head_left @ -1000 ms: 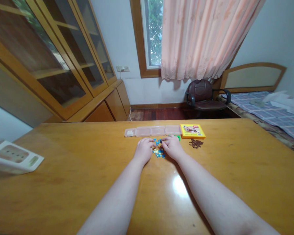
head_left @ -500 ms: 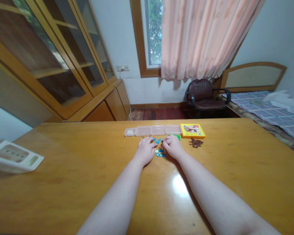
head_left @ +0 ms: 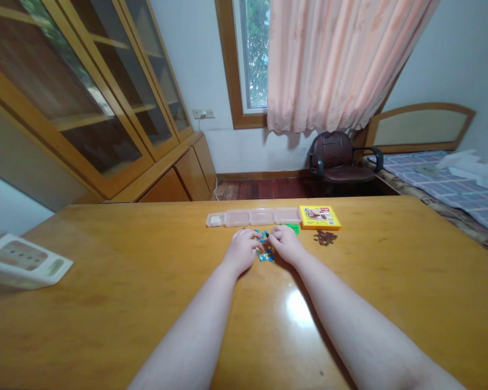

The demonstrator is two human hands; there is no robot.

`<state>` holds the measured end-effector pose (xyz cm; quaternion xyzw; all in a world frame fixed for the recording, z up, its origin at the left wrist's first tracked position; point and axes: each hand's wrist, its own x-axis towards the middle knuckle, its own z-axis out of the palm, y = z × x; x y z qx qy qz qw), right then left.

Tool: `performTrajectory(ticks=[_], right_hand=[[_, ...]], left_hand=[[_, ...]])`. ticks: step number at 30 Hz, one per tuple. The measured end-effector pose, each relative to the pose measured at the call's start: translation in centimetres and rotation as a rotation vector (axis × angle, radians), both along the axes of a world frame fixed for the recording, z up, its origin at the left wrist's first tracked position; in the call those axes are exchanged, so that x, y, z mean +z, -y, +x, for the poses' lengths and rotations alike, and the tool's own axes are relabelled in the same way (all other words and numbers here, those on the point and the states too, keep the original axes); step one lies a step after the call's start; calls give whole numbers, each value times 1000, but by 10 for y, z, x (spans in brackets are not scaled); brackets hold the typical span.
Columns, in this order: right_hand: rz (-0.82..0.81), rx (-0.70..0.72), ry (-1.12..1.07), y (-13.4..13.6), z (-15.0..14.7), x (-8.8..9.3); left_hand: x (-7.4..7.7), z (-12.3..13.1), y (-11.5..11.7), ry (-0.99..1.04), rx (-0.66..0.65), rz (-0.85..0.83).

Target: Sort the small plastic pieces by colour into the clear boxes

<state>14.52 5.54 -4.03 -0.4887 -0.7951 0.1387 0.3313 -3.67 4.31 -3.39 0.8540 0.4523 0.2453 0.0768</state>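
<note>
My left hand (head_left: pixel 241 250) rests on the table left of some small blue pieces (head_left: pixel 265 257), its fingers bent and a gap showing between thumb and forefinger. Facing it, my right hand (head_left: pixel 285 242) has thumb and forefinger drawn together; what they hold, if anything, is too small to make out. More small blue bits (head_left: pixel 261 233) lie between the fingertips, partly hidden by the hands. Bright green pieces (head_left: pixel 295 228) show just behind my right hand. A pile of small brown pieces (head_left: pixel 325 238) lies to its right.
Behind the hands runs a row of clear shallow trays (head_left: pixel 238 218), with a yellow box (head_left: pixel 320 218) at its right end. A white box-like object (head_left: pixel 26 261) stands at the table's (head_left: pixel 117 314) left. Past the far edge are a chair (head_left: pixel 336 157) and a bed (head_left: pixel 467 179).
The fingers of my left hand have shifted right and bent over the blue pieces. Blue and pale pieces between the hands have changed position. My right hand has barely moved.
</note>
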Motion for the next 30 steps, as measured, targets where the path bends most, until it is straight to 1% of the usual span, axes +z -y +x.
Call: performTrajectory(ticks=[4,7,9,11,14,16,19,22,24,27,28,30], right_hand=[[20,50,7,-1,2,-1],[24,89,42,-2,2,-2],[12,97,56,-2,2,-3],[-14,86,60,-2,1,-4],[-38,26,57,-2,1,-4],[-37,-8,44,-2,1,-3],[-39,-13,28,-2,1,-2],[-50,17,26,-2,1,-1],[-62,85,29,0,1,0],[-63,226,56,2,0,4],[-59,251,69,3,-1,5],[-55,236,89,4,-1,5]], left_hand=[[-4,0,-1,-34,38,-6],[-5,0,-2,-34,59,0],[-3,0,-2,-15,37,11],[-2,0,-1,3,-13,21],[-1,1,0,-8,-80,8],[-2,1,0,-29,-83,-9],[-6,0,-1,-51,-44,-17],[-7,0,-3,-69,0,-22],[-7,-1,-3,-74,37,-20],[-5,-2,-3,-56,107,-11],[-4,-2,-3,-48,123,-12],[-3,-3,-3,-37,134,-21]])
